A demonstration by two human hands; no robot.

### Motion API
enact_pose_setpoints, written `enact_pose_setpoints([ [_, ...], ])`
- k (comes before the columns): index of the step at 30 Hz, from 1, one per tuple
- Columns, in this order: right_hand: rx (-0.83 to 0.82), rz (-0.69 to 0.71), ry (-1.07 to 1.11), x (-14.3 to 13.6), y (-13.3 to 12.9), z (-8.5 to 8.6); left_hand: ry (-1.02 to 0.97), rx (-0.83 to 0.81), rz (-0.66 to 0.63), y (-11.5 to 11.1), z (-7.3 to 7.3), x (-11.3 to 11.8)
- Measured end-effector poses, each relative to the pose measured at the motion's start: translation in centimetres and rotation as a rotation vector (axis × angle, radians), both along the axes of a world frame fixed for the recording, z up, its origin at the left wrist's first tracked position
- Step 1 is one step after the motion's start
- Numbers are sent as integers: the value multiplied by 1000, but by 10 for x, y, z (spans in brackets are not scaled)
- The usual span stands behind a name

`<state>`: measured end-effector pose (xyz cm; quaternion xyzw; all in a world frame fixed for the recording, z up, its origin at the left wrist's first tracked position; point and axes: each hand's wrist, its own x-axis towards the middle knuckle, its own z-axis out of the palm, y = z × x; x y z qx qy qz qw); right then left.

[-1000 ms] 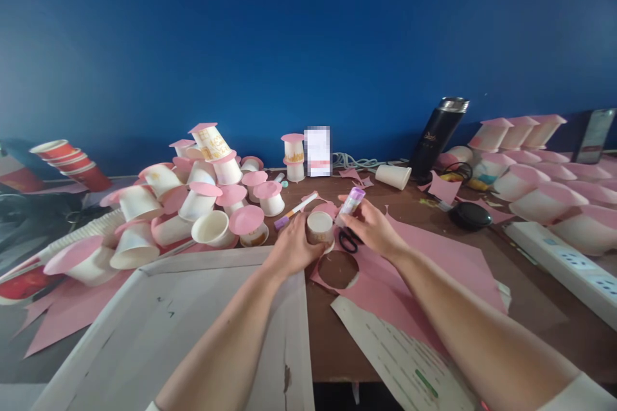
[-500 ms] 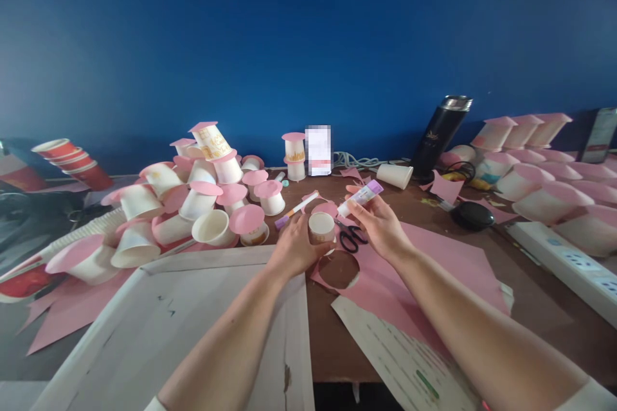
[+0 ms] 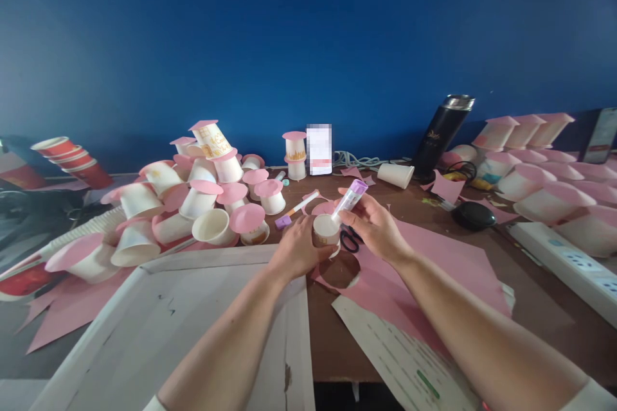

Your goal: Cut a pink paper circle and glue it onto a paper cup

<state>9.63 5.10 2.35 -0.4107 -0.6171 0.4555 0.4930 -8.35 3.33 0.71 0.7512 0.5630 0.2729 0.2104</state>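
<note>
A small white paper cup [image 3: 326, 228] stands in the grip of my left hand [image 3: 299, 249], whose fingers wrap round its side. My right hand [image 3: 376, 221] pinches a glue stick [image 3: 351, 198] with a purple base, tilted so its lower end meets the cup's rim. A pink paper disc [image 3: 324, 207] lies just behind the cup. Black-handled scissors [image 3: 349, 239] show partly under my right hand. Below sits a pink paper sheet [image 3: 434, 270] with a round hole cut in it. A purple cap [image 3: 283, 222] rests left of the cup, beside a slim white-and-orange stick [image 3: 303, 203].
Cups topped with pink paper [image 3: 247, 221] crowd the left, and more pink-topped cups [image 3: 554, 202] fill the right. A black bottle [image 3: 441, 135], a mouse [image 3: 472, 215] and a power strip [image 3: 569, 263] stand right. A white board [image 3: 202, 327] lies front left; a phone [image 3: 319, 151] leans on the wall.
My right hand has tilted the glue stick steeper and brought its lower end down to the cup's rim. My left hand has shifted slightly right with the cup.
</note>
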Motion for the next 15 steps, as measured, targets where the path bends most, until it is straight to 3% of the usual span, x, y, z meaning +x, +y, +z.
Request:
enact_pose_setpoints([
  [8, 63, -47, -132, 2, 1, -2, 9, -1, 8, 0, 1, 0],
  [15, 65, -248, -228, 6, 11, -11, 9, 20, -17, 0, -2, -1],
])
